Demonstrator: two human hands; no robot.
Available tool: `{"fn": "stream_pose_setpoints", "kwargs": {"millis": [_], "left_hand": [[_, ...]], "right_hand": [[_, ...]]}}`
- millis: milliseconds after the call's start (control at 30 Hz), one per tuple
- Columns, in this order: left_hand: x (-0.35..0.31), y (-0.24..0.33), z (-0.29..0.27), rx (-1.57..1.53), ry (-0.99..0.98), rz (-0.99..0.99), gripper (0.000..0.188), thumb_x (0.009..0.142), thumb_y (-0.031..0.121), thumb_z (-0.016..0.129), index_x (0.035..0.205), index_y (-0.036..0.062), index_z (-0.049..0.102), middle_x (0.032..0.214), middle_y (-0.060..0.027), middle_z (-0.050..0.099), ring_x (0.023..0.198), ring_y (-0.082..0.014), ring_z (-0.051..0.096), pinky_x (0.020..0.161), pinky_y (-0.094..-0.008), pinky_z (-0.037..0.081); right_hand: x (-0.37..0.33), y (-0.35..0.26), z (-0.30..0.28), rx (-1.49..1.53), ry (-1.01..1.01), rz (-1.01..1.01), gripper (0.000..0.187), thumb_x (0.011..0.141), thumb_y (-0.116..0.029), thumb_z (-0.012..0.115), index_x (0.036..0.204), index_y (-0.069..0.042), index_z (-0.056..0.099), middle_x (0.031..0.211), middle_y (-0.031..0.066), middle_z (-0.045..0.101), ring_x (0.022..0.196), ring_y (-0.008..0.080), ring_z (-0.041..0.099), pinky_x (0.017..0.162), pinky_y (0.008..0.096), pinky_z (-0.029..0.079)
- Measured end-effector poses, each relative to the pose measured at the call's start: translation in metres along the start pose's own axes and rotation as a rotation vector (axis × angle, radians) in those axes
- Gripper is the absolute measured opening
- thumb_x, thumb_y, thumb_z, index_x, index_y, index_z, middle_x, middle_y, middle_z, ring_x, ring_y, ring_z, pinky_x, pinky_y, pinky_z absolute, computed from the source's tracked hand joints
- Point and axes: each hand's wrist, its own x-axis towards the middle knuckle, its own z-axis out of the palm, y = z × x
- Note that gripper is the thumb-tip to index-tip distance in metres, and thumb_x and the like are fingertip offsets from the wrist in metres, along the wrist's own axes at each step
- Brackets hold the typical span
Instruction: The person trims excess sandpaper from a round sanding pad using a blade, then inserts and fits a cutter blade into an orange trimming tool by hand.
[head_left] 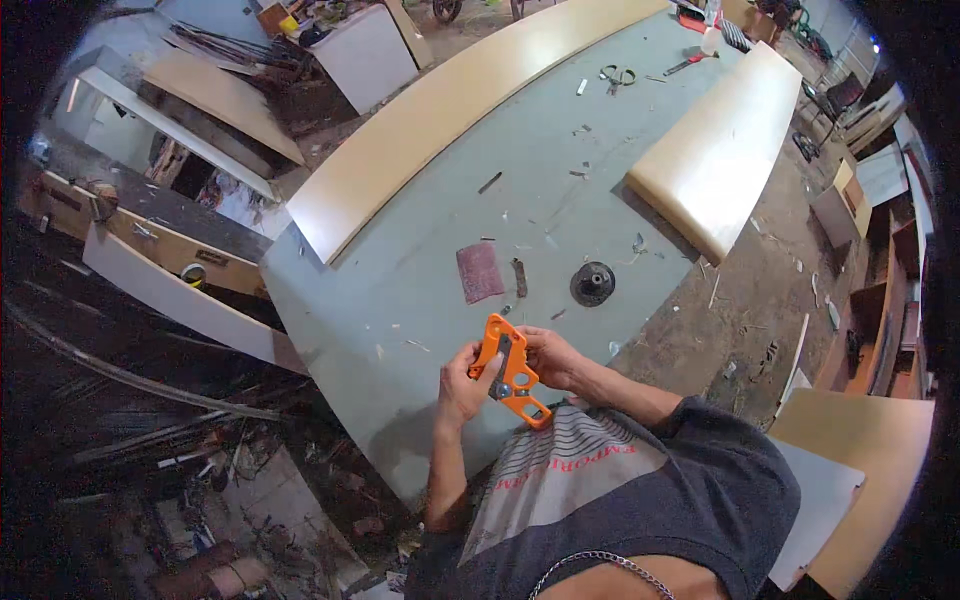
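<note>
I hold an orange plastic hand tool [513, 375] with a dark metal bar and a round screw, just in front of my body at the table's near edge. My left hand [464, 388] is closed round its left side, with the thumb lying over the dark bar. Against its upper right side my right hand [549, 357] is closed too, its fingertips partly hidden behind the tool. A reddish sanding pad [480, 273] lies just beyond the tool. Beside the pad is a small dark strip [520, 278]. Farther right sits a black round cone-shaped piece [592, 284].
A long pale board [440, 105] runs along the table's left side. Another thick pale board [722, 150] lies at the right edge. Scissors [618, 75] and a red-handled tool [685, 64] lie at the far end of the grey-green table [420, 240]. Scraps litter the floor.
</note>
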Motion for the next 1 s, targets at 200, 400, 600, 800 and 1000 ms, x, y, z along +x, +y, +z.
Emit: {"fn": "stream_pose_setpoints", "kwargs": {"millis": [200, 400, 600, 800, 1000], "left_hand": [[0.000, -0.001, 0.002, 0.016, -0.002, -0.008, 0.024, 0.092, 0.014, 0.062, 0.110, -0.0026, 0.060, 0.096, -0.0047, 0.067, 0.086, -0.0080, 0.061, 0.076, -0.0246, 0.050], [0.000, -0.003, 0.000, 0.012, -0.001, 0.027, 0.024, 0.092, 0.014, 0.063, 0.109, -0.0024, 0.060, 0.097, -0.0053, 0.067, 0.087, -0.0087, 0.062, 0.076, -0.0249, 0.051], [-0.001, -0.007, 0.003, 0.000, 0.053, 0.081, 0.027, 0.091, 0.020, 0.064, 0.105, -0.0030, 0.060, 0.087, -0.0105, 0.070, 0.080, -0.0127, 0.066, 0.071, -0.0298, 0.052], [-0.002, -0.003, 0.001, 0.040, 0.055, 0.084, 0.026, 0.091, 0.020, 0.064, 0.104, -0.0022, 0.060, 0.085, -0.0094, 0.069, 0.079, -0.0117, 0.065, 0.070, -0.0295, 0.051], [-0.001, -0.004, 0.002, 0.018, 0.043, 0.053, 0.028, 0.092, 0.015, 0.062, 0.112, -0.0038, 0.059, 0.097, -0.0069, 0.068, 0.089, -0.0107, 0.064, 0.077, -0.0271, 0.051]], "right_hand": [[-0.004, 0.001, -0.004, 0.042, -0.078, -0.010, 0.022, 0.093, -0.014, 0.059, 0.113, -0.002, 0.059, 0.103, 0.0073, 0.063, 0.092, 0.0183, 0.062, 0.080, 0.0334, 0.052], [-0.004, 0.004, -0.006, 0.051, -0.125, -0.040, 0.025, 0.094, -0.016, 0.059, 0.114, -0.002, 0.059, 0.106, 0.0080, 0.063, 0.100, 0.0189, 0.060, 0.087, 0.0350, 0.050], [-0.004, 0.000, -0.007, 0.130, -0.117, 0.028, 0.031, 0.096, -0.032, 0.057, 0.108, -0.004, 0.062, 0.104, 0.0052, 0.062, 0.096, 0.0156, 0.059, 0.087, 0.0335, 0.047], [-0.009, 0.001, 0.000, -0.016, -0.096, -0.161, 0.031, 0.092, -0.031, 0.065, 0.106, -0.004, 0.062, 0.097, 0.0031, 0.061, 0.090, 0.0132, 0.058, 0.081, 0.0314, 0.047], [-0.001, 0.002, -0.008, -0.097, -0.139, -0.283, 0.022, 0.091, -0.021, 0.067, 0.102, -0.003, 0.062, 0.094, 0.0039, 0.062, 0.089, 0.0130, 0.059, 0.081, 0.0317, 0.048]]}}
